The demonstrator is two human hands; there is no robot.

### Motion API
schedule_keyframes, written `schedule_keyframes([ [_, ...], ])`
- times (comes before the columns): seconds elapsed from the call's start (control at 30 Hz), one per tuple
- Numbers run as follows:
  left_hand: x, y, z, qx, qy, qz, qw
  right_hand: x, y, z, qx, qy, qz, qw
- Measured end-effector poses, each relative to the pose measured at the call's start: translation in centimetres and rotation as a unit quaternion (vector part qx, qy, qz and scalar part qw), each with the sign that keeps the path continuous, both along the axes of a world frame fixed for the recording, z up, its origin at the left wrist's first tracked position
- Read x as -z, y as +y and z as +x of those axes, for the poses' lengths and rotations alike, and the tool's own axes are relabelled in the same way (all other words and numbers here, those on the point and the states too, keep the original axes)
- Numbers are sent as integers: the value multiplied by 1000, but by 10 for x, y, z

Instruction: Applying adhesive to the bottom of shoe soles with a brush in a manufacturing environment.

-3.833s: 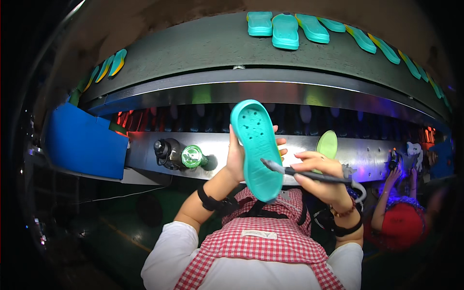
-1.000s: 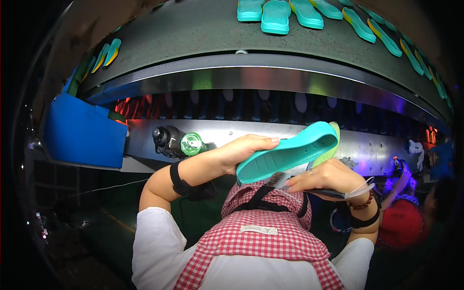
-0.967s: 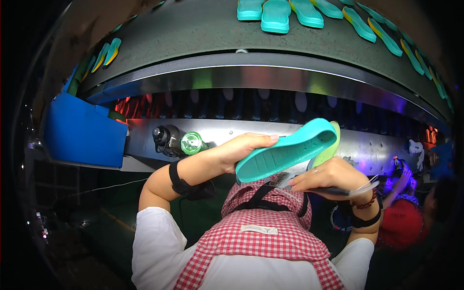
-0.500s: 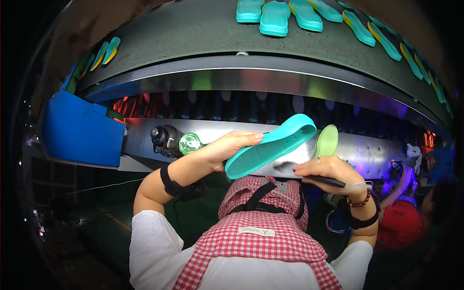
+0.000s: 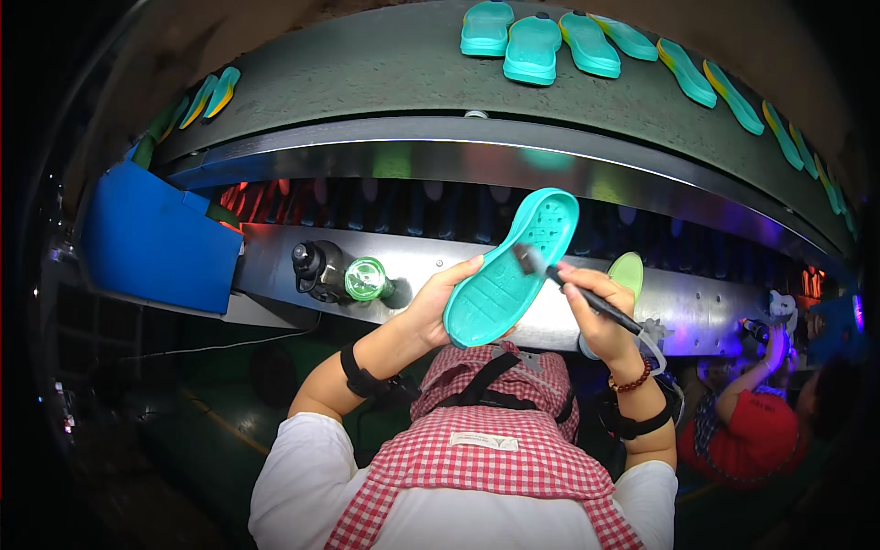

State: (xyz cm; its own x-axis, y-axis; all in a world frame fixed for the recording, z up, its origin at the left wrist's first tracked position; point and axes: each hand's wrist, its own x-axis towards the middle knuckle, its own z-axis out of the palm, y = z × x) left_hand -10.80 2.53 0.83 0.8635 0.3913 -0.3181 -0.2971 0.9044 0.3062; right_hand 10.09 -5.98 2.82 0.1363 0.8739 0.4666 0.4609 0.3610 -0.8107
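A turquoise shoe sole (image 5: 500,298) is held up in my left hand (image 5: 442,298), its hollow inner face turned toward me and its holed end pointing away. My left fingers are closed round its left edge. In my right hand (image 5: 600,316) is a brush (image 5: 596,301) with a dark handle and a pale tube at its rear. The bristles meet the inside of the sole near its middle. Just beyond my right hand, a light green sole-shaped piece (image 5: 627,272) lies on the metal shelf, partly hidden by the fingers.
On the metal shelf (image 5: 417,275) stand a dark bottle (image 5: 318,269) and a green-topped container (image 5: 366,279). More turquoise soles (image 5: 532,53) rest on the dark conveyor belt (image 5: 367,69) behind. A blue box (image 5: 151,243) is at left; another person in red (image 5: 756,431) works at right.
The sole has turned more upright, its inner face now toward me. My right hand has lifted and brought the brush onto it. The soles on the belt sit slightly further right and lower.
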Motion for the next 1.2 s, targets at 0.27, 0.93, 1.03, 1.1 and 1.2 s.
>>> schedule_keyframes([
  [0.27,-3,-10,-23,-49,50,47,996,-18,-9,-23,-82,-83,-6,993],
  [0.93,-109,212,0,-171,371,689,599,-3,-38,18,17,423,-78,903],
  [1.03,-98,233,41,-77,463,833,294,4,-42,19,13,429,-72,900],
  [1.1,-122,210,52,-2,544,792,277,8,-51,24,19,402,-88,911],
  [1.2,-49,296,48,-82,492,830,250,10,-45,18,16,398,-110,910],
])
